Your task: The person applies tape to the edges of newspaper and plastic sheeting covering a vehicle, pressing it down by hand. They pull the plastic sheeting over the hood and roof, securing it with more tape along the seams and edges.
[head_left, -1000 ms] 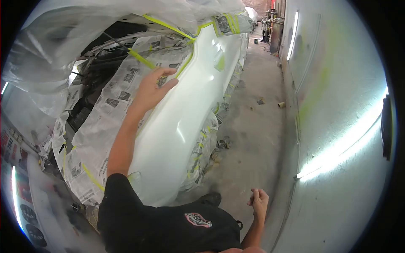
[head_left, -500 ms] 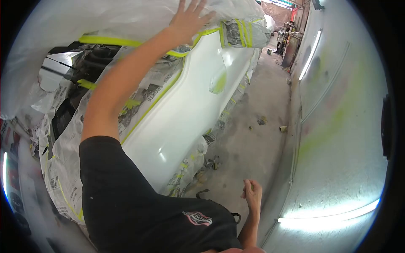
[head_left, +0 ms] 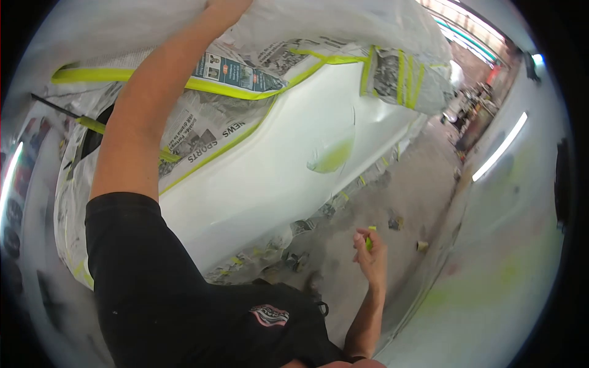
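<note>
While the left hand [head_left: 228,5] reaches the plastic sheet [head_left: 343,21] draped along the white car panel's [head_left: 264,178] upper edge, its fingers leave the frame, so their state cannot be told. The right hand [head_left: 372,257] pinches a scrap of green tape [head_left: 369,239] above the floor [head_left: 392,184]. Light, limp and easily torn, the sheet seems best gripped at its taped edge.

From my remote seat I read this as a car body shop's paint booth. A white car [head_left: 257,178] fills the view, its openings masked with newspaper [head_left: 208,132] and yellow-green tape [head_left: 98,75]. A plastic sheet [head_left: 343,18] is draped over its top. Right of the car runs a concrete floor [head_left: 405,190] littered with scraps [head_left: 396,222]. Beyond it is a wall [head_left: 509,257] tinged with green overspray, carrying 1 strip light [head_left: 500,147].
</note>
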### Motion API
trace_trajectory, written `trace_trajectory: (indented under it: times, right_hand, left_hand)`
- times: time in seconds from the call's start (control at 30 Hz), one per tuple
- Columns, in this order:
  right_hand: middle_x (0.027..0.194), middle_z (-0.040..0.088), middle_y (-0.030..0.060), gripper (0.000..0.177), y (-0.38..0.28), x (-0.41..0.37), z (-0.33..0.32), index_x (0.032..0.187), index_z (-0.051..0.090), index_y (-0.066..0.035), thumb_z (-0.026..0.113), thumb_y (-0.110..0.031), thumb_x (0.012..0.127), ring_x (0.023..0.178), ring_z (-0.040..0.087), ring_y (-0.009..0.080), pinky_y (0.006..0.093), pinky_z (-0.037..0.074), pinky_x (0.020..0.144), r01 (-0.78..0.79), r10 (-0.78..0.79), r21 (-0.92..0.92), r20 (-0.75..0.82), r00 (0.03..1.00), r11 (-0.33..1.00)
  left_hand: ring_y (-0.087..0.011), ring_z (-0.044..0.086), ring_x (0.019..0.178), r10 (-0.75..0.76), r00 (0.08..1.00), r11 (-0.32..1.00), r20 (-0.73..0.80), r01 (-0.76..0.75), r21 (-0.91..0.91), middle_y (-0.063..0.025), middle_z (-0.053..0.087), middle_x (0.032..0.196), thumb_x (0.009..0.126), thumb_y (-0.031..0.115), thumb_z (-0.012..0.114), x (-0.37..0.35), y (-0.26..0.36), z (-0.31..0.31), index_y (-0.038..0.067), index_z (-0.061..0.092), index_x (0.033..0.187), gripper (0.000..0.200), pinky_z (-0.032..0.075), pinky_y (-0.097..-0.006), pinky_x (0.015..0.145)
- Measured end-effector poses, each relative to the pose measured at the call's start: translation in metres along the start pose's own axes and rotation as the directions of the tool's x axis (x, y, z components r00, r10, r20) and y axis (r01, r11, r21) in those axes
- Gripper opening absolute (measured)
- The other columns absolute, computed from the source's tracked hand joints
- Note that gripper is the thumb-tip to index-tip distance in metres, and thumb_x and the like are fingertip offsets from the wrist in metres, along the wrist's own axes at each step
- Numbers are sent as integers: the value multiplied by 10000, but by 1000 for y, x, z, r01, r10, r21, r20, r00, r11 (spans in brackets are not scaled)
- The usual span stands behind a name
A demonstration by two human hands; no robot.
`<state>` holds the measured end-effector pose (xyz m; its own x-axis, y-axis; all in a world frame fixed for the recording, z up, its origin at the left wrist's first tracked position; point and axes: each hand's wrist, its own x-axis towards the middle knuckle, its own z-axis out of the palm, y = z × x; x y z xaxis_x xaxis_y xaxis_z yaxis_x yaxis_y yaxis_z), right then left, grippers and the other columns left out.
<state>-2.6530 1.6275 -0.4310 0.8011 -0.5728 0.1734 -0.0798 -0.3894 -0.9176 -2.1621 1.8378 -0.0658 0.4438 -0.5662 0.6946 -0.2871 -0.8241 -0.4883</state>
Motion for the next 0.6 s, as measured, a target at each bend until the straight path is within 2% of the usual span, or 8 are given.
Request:
trace_trajectory:
  times: [0.1, 0.17, 0.2, 0.23, 0.33, 0.43, 0.53, 0.6]
  right_hand:
    - [752, 586, 41, 327, -35, 85, -32, 1127, 660, 34, 657, -254, 973, 560, 538, 96, 263, 445, 499, 125, -122, -27, 71, 990, 992]
    - [703, 560, 45, 304, -63, 139, -47, 1114, 670, 36, 679, -223, 955, 565, 530, 105, 292, 436, 531, 214, -212, -32, 52, 976, 976]
    - [714, 575, 70, 291, -78, 165, -51, 1111, 673, 30, 682, -209, 947, 592, 551, 142, 311, 447, 563, 346, -343, -67, 55, 938, 936]
    - [724, 590, 94, 278, -96, 191, -52, 1108, 677, 24, 685, -196, 938, 619, 571, 178, 331, 458, 595, 471, -467, -102, 59, 882, 876]
    - [778, 632, 162, 243, -157, 259, -33, 1067, 679, 7, 701, -179, 911, 710, 609, 289, 378, 475, 650, 765, -754, -108, 128, 644, 635]
    - [846, 650, 183, 264, -202, 323, 21, 1090, 659, -11, 701, -200, 911, 759, 639, 332, 427, 491, 668, 894, -883, -22, 148, 445, 447]
    - [1028, 632, 188, 380, -243, 355, 84, 1244, 597, -57, 690, -211, 909, 861, 653, 381, 468, 517, 729, 941, -917, -66, 213, 338, 332]
    - [1086, 619, 187, 465, -261, 362, 123, 1322, 553, -78, 694, -207, 898, 905, 653, 395, 476, 523, 772, 958, -928, -42, 239, 286, 284]
  left_hand:
    - [-302, 693, 1007, 12, 996, 994, -93, -2, 112, -206, 713, 1037, 819, 273, 737, -20, -15, 0, -22, 582, 1273, 563, 551, -466, 808]
    - [-330, 691, 904, 9, 1000, 1000, 12, -10, 15, -168, 707, 971, 790, 151, 753, -24, -17, 10, 39, 503, 1289, 569, 534, -517, 780]
    - [-344, 690, 852, 13, 998, 999, 65, -10, -41, -148, 705, 938, 776, 90, 761, -27, -15, 11, 70, 463, 1297, 600, 525, -542, 766]
    - [-344, 686, 907, -17, 986, 998, 166, 28, -61, -184, 691, 951, 810, 50, 708, -33, -6, 1, 52, 478, 1191, 445, 532, -484, 786]
    - [-384, 680, 1002, 26, 918, 986, 397, 41, -159, -222, 694, 999, 913, 99, 579, -51, -1, -2, 17, 492, 1268, 375, 549, -467, 809]
    - [-412, 637, 1094, -124, 797, 950, 591, 267, -161, -250, 663, 1119, 862, 107, 711, -56, 15, 2, 23, 463, 1297, 507, 519, -475, 891]
    - [-421, 607, 1156, -141, 745, 932, 652, 321, -166, -263, 633, 1213, 866, 132, 722, -53, 13, 12, 29, 440, 1363, 581, 512, -470, 925]
    - [-411, 608, 1157, -134, 762, 928, 633, 321, -190, -257, 629, 1226, 834, 201, 762, -56, 11, 21, 32, 455, 1364, 636, 509, -458, 934]
